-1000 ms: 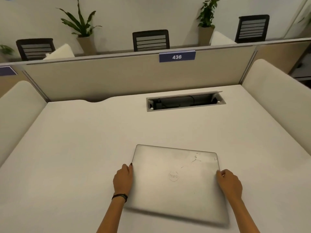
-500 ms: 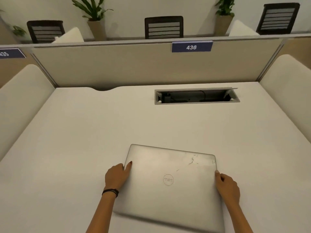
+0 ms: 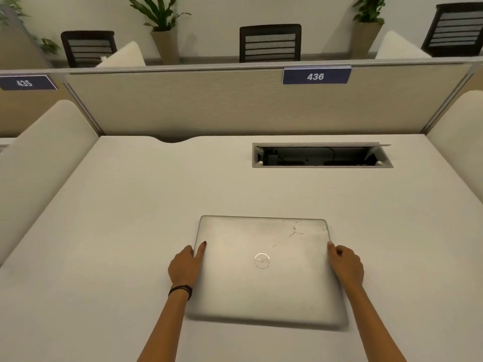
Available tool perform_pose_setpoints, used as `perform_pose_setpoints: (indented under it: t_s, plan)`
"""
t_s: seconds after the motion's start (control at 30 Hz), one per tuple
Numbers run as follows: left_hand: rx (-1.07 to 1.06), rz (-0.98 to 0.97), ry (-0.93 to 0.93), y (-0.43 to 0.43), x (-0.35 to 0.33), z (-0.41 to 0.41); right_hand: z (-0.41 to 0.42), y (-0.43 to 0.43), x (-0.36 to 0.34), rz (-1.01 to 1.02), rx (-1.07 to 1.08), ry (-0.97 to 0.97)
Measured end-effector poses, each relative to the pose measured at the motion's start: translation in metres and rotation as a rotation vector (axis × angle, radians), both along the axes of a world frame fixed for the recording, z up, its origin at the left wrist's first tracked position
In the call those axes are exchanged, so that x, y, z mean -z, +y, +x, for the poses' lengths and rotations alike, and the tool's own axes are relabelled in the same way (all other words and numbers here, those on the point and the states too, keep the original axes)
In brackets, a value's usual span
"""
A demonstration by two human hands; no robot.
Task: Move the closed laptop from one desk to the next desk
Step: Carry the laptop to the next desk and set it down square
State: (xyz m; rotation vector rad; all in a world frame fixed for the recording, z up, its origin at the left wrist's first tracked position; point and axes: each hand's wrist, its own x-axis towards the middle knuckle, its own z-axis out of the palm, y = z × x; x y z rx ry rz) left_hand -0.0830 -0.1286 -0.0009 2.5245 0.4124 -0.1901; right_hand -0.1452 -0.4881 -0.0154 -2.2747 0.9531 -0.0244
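Laptop (image 3: 264, 267) lies closed and flat on the near middle of the white counter (image 3: 104, 231), logo up. Left hand (image 3: 186, 267) clasps its left edge, thumb on the lid; right hand (image 3: 346, 263) clasps the right edge, fingers curled beside it. Whether it has left the surface, I cannot tell. It looks rigid, smooth metal, probably slick and moderately heavy, so the two side edges seem the sound hold. Farther back sits the open cable tray (image 3: 321, 155), then the partition with sign 436 (image 3: 316, 76).
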Motion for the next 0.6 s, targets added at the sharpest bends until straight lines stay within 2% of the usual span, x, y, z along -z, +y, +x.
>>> perform_pose_setpoints:
  t_s: [0.23,0.6]
  plan:
    - [0.064,0.006,0.104,0.000,0.002,0.025,0.008,-0.003,0.010,-0.049,0.074,-0.044]
    - [0.029,0.001,0.051,-0.006,0.006,0.031,0.046,-0.009,0.007,-0.077,-0.011,-0.052]
